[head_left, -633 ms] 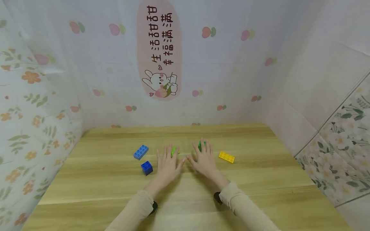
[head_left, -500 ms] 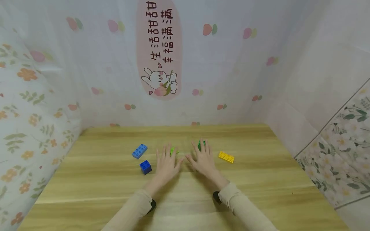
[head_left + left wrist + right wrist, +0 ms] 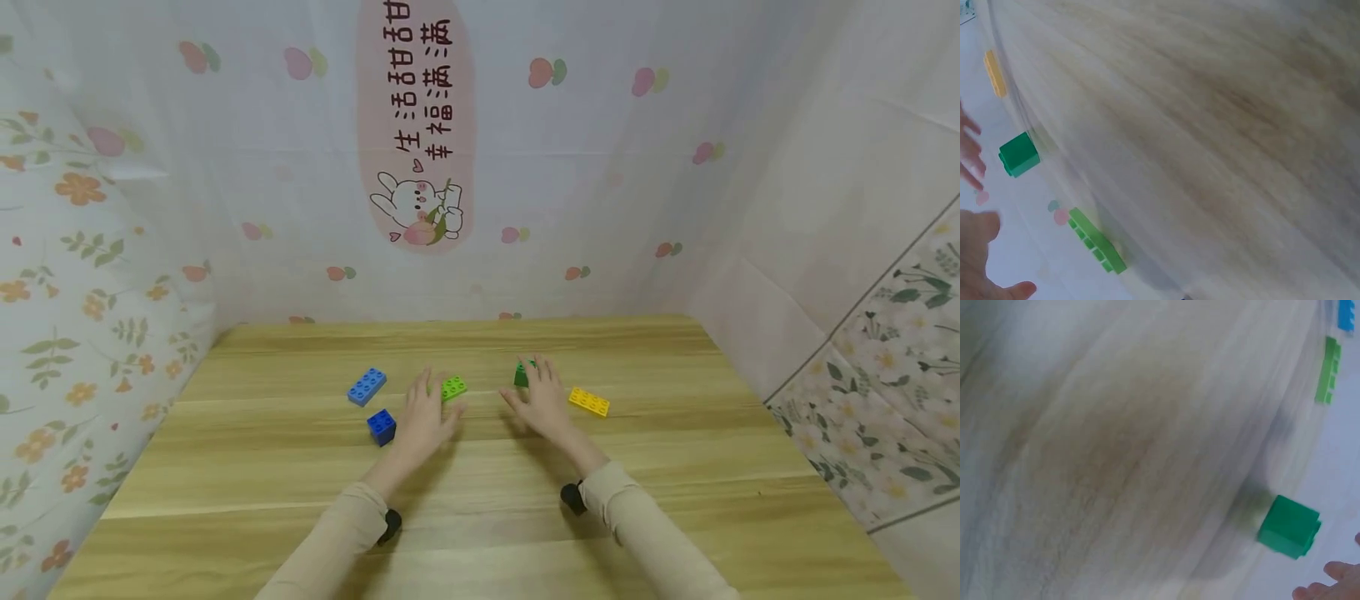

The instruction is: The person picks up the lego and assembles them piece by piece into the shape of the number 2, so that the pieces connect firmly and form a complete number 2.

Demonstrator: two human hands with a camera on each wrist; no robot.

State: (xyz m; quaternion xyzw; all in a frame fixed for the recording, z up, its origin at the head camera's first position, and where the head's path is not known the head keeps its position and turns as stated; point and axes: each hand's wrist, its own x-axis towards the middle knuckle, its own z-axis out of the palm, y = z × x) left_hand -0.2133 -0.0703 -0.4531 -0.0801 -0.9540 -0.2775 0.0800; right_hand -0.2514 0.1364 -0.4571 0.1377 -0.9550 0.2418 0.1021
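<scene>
My left hand [image 3: 423, 421] hovers over the wooden table in the head view, fingers loosely bent and holding nothing. Just right of its fingertips lies a flat light green toy brick [image 3: 453, 388], studs up. My right hand [image 3: 546, 408], also holding nothing, has slightly bent fingers that overlap a dark green toy brick [image 3: 521, 377]. The left wrist view shows that dark green block [image 3: 1019, 154] and the light green one [image 3: 1097, 240] apart from each other. Low in the right wrist view, a few fingertips [image 3: 1335, 584] appear beside the dark green block [image 3: 1289, 526].
A yellow brick [image 3: 588, 402] lies to the right of my right hand. Left of my left hand are a dark blue block [image 3: 382, 427] and, farther back, a light blue brick [image 3: 367, 387]. Patterned cloth [image 3: 600, 183] hangs behind the table [image 3: 487, 517].
Both hands have moved apart a little, and their outspread fingers have drawn in and bent. More of the light green brick now shows beside the left hand. The bricks have stayed in place.
</scene>
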